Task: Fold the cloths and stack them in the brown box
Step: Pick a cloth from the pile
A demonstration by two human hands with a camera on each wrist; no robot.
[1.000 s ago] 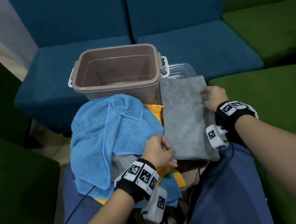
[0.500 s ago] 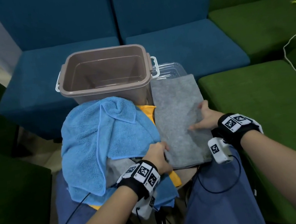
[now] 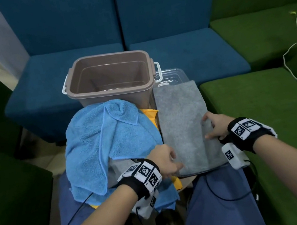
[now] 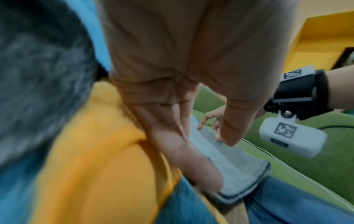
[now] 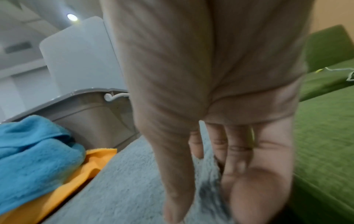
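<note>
step: folding grey cloth (image 3: 180,122), lying long on my lap just right of the empty brown box (image 3: 110,83) | left hand (image 3: 166,161): grip pinches near-left corner | right hand (image 3: 215,127): fingers nearly straight, lifting right edge, holding nothing firmly | advice: I should carry the edges across evenly, then flatten before lifting | blue cloth (image 3: 98,143) waits unfolded

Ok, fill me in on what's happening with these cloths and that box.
A person is partway through folding. Both hands are on the grey cloth, folded to a long strip: the left hand pinches its near-left corner, the right hand has its fingers at the right edge. The blue cloth and a yellow cloth lie heaped unfolded beside it. The brown box holds no cloths yet.
</note>
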